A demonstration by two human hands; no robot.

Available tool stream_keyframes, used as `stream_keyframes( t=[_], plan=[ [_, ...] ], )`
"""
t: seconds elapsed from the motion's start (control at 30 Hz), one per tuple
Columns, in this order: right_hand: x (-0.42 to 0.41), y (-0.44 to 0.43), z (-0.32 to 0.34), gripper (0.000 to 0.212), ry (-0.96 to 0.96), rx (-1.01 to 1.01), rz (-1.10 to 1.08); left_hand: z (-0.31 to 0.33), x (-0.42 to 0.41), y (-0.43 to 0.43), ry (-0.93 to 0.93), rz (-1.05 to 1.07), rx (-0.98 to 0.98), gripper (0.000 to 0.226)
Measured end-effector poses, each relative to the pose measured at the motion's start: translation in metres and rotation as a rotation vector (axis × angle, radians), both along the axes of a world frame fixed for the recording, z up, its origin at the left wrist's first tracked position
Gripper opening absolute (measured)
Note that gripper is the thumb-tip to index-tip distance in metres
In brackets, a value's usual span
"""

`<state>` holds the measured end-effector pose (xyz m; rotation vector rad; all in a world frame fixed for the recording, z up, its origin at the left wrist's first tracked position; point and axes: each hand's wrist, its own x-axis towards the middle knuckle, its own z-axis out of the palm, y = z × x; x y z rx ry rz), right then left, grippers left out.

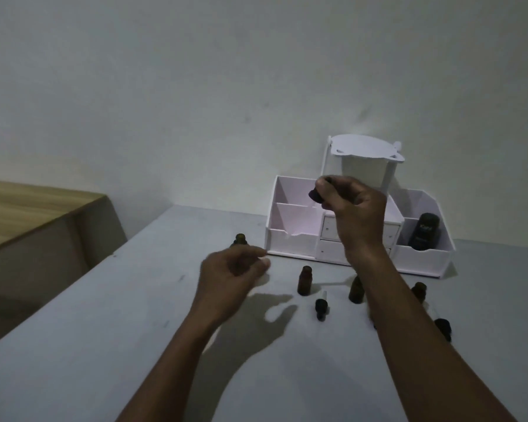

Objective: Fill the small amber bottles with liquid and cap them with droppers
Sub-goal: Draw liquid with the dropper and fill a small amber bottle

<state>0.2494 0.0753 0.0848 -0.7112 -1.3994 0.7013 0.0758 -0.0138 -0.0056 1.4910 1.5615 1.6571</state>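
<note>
Right hand (352,208) is up in front of the white organizer (293,242), fingertips pinching a dark dropper cap (315,194). Left hand (233,271) hovers loosely curled over the grey table (104,330), with an amber bottle (240,239) poking out at its 12 o'clock, and I can't tell if they're touching. Another open bottle (304,280) stands at its 3 o'clock, and a spare dropper (321,309) lies at that one's 5.
</note>
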Motion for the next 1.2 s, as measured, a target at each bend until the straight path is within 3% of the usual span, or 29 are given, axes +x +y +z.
stream_keyframes(
  t=[0.07,0.17,0.33,0.47,0.67,1.0,1.1,1.2],
  plan=[
    [-0.014,-0.005,0.008,0.005,0.029,0.017,0.031,0.001,-0.023,0.0,-0.037,0.171,0.084,0.009],
    [-0.04,-0.008,0.011,0.009,0.017,0.038,0.058,-0.01,-0.049,0.01,-0.188,0.329,0.058,0.008],
    [-0.072,-0.008,0.002,0.008,-0.02,0.034,0.098,-0.021,-0.051,0.026,-0.542,0.227,-0.143,0.015],
    [-0.081,-0.004,-0.005,0.006,-0.061,0.038,0.095,-0.019,-0.042,0.029,-0.431,0.124,-0.163,0.022],
    [-0.085,-0.001,-0.01,0.008,-0.052,0.005,0.092,-0.014,-0.028,0.029,-0.618,-0.024,-0.208,0.018],
    [-0.093,0.006,-0.026,0.015,-0.16,0.031,0.119,-0.026,-0.036,0.04,-0.331,0.08,-0.173,0.017],
    [-0.1,0.009,-0.04,0.015,-0.268,0.013,0.14,-0.024,-0.032,0.037,-0.379,0.084,-0.194,0.022],
    [-0.103,0.013,-0.054,0.017,-0.372,-0.022,0.143,-0.024,-0.029,0.034,-0.548,0.052,-0.237,0.032]
  ],
)
